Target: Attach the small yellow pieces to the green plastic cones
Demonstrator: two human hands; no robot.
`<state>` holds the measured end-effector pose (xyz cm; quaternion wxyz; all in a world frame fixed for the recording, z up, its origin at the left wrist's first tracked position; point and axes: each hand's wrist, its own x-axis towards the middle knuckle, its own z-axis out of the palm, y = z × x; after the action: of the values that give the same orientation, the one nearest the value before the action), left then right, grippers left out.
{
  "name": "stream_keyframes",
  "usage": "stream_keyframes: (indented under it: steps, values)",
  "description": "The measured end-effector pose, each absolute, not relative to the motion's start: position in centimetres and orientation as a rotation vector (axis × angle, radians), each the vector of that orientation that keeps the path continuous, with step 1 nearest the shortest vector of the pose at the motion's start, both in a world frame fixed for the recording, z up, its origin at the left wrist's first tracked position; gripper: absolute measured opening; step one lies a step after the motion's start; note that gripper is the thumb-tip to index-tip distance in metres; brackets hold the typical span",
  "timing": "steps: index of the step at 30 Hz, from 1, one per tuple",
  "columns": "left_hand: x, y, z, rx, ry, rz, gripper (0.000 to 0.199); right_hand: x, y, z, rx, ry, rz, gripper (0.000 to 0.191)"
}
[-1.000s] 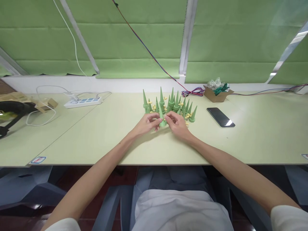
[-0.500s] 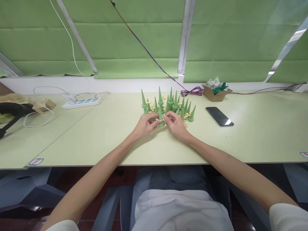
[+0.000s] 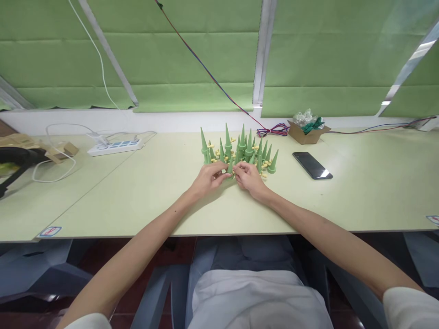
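Note:
Between my two hands, at the front of a cluster, a green pointed cone [image 3: 230, 165] is pinched close to the table. My left hand [image 3: 210, 177] grips it from the left with thumb and fingers. From the right, my right hand [image 3: 251, 178] is closed in a pinch by the cone's side; whatever small piece lies between its fingertips is hidden. Right behind stand several similar green cones [image 3: 228, 142] with ringed bases, and small yellow pieces [image 3: 211, 146] stick out among them.
A black phone [image 3: 312, 165] lies to the right. Behind it are a small cardboard box [image 3: 303, 134] with plastic and green stuff, and a coiled red-blue cable [image 3: 274, 130]. On the left sit a white power strip [image 3: 116, 147] and cardboard pieces [image 3: 65, 151].
The cone between my hands has tilted slightly and shows less of its height. My right fingers have curled a little more; both hands stay in nearly the same place.

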<state>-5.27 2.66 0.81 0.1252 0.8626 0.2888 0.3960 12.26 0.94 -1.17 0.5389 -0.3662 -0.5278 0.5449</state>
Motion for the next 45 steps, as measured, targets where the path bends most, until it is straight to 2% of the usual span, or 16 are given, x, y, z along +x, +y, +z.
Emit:
stream_keyframes:
  steps: [6,15,23,27,31,36,45]
  values:
    - [-5.2,2.7,0.7,2.506,0.862,1.145,0.022,12.3,1.0,-1.2,-0.89,-1.211,1.338,0.037]
    - [-4.7,2.7,0.9,2.119,0.957,1.134,0.026,12.1,0.8,-0.1,-0.925,-1.227,1.232,0.042]
    - [-5.4,2.9,0.7,2.456,0.853,1.243,0.018,12.7,0.6,0.6,-1.017,-1.339,1.149,0.038]
    - [-5.5,2.8,0.9,2.52,0.818,1.238,0.018,12.9,0.8,0.5,-0.958,-1.44,1.272,0.04]
    - [-5.4,2.7,0.9,2.489,0.861,1.207,0.021,13.0,0.7,0.4,-0.899,-1.458,1.4,0.041]
    - [-5.3,2.6,0.9,2.393,0.919,1.193,0.026,12.9,0.4,0.1,-0.806,-1.454,1.378,0.041]
    - [-4.9,2.1,1.3,2.137,0.95,1.12,0.042,12.7,0.2,-0.5,-0.873,-1.606,1.049,0.044]
